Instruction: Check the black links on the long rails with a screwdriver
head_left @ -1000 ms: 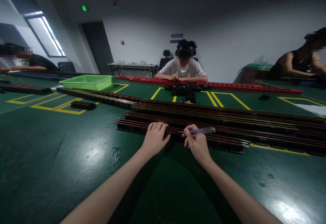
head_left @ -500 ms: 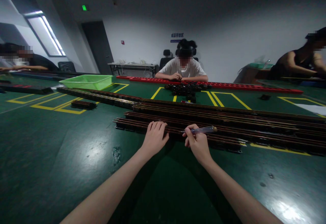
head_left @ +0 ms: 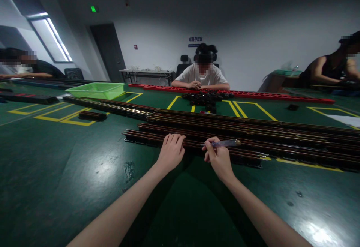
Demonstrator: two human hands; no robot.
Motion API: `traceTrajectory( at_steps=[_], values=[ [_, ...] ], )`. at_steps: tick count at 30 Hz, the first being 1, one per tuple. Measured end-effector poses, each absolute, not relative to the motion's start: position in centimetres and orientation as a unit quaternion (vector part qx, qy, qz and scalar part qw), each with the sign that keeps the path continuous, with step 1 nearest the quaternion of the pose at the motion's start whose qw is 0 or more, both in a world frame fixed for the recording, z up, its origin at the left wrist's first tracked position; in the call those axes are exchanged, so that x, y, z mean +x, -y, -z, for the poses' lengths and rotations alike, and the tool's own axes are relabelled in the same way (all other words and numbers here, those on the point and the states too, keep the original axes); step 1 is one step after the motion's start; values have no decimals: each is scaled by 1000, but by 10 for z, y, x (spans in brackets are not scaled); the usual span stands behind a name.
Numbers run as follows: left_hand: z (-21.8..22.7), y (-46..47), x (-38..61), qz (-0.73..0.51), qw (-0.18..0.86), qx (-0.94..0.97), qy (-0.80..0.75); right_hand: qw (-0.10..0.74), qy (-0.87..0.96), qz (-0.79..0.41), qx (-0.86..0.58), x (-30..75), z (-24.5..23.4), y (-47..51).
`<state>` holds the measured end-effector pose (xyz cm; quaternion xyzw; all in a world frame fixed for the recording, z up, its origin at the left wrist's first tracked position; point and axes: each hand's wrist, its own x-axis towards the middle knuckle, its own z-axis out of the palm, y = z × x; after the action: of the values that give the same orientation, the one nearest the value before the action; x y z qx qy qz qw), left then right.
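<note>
Screwdriver [head_left: 229, 142] within clenched right fingers [head_left: 209, 147]; left fingers [head_left: 172, 139] over rail [head_left: 144, 138], hold unclear; sign [head_left: 195, 39] "成品存放区" beyond

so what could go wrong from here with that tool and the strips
The screwdriver-like tool in the right hand points toward the left hand, so a slip might jab that hand. The nearest dark strip lies close alongside the other strips, so a push away from the person could knock them.

Forward-down head view, hands [head_left: 170, 151] near, dim wall [head_left: 253, 52] seemingly far.
</note>
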<state>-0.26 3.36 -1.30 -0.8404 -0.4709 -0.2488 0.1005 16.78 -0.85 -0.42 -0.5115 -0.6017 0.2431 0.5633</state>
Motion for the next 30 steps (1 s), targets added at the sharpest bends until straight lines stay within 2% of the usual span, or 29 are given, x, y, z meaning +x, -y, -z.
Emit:
traceTrajectory(
  at_steps=[10, 21, 30],
  values=[
    [13, -33, -4, 244, 109, -837, 477, 569, 597, -239, -512, 167, 4, 9],
    [11, -34, -6, 278, 45, -854, 437, 568, 598, -228, -517, 168, 6, 7],
    [8, -32, -5, 270, 33, -855, 441, 555, 606, -235, -519, 170, 6, 7]
  ],
)
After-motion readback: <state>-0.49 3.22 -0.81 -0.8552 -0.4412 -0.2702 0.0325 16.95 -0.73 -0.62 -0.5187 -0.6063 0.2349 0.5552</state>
